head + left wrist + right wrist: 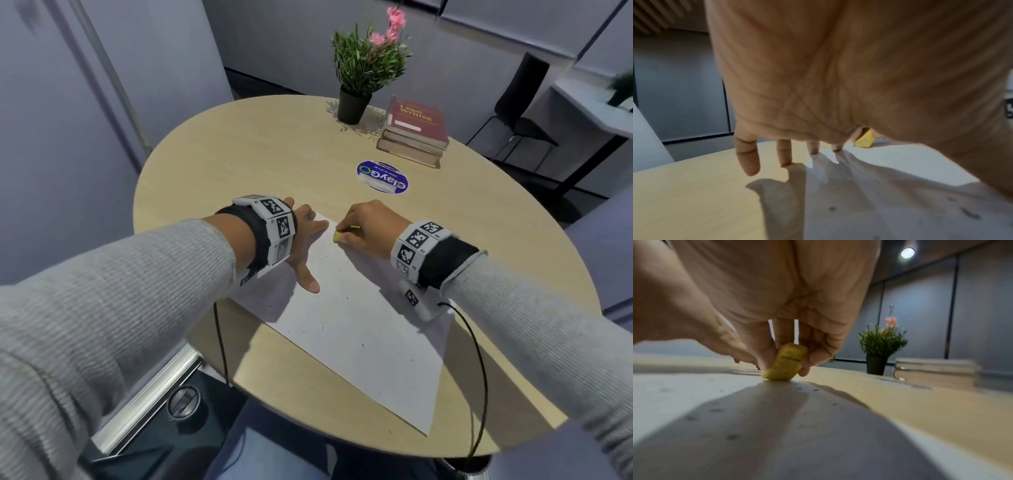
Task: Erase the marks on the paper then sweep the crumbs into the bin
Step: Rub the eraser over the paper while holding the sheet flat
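A white sheet of paper lies on the round wooden table, dotted with small dark eraser crumbs. My right hand pinches a yellow eraser and presses its lower end onto the paper's far corner; the right wrist view shows the eraser between thumb and fingers, and crumbs lie on the paper. My left hand lies spread flat, fingers straight, on the paper's far left edge. In the left wrist view its fingertips touch the paper and the eraser shows beyond.
A potted plant with pink flowers and a stack of books stand at the table's far side, with a round blue sticker in front of them. A black chair stands beyond the table at right. Cables hang from both wrists.
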A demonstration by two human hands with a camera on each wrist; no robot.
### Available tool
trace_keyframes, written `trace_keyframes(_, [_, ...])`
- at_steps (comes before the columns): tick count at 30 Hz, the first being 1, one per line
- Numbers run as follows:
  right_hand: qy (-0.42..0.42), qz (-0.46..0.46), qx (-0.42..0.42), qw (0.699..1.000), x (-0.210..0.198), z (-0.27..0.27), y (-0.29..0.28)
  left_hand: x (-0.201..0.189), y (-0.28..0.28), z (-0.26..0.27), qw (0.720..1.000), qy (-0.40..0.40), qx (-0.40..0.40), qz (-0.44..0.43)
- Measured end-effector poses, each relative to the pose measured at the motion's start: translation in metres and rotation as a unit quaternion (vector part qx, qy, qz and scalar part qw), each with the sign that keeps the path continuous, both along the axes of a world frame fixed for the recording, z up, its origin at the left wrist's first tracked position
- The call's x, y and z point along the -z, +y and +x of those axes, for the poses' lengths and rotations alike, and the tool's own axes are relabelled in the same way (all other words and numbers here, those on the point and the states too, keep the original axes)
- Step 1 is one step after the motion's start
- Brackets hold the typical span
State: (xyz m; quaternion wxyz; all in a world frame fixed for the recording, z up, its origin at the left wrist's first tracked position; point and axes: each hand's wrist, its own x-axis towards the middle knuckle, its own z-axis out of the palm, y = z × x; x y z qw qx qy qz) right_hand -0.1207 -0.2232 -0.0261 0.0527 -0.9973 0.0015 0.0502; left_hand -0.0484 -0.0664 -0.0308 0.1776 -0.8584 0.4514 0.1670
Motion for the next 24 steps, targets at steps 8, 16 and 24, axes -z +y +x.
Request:
trace_keyframes(8, [-0.004,0.014,0.015,1.0,0.007,-0.001,-0.003,0.0,0.008,0.014,0.998,0.008,-0.058,0.003])
trace_keyframes(16, [-0.002,0.048,-0.065,0.997,0.01,-0.022,0.019,0.004,0.004,0.018,0.997,0.014,-0.069,0.022])
trace_keyframes(24, [-0.009,0.017,0.004,1.0,0.003,-0.013,-0.004,0.007,0.005,0.02,0.998,0.012,-0.063,0.018])
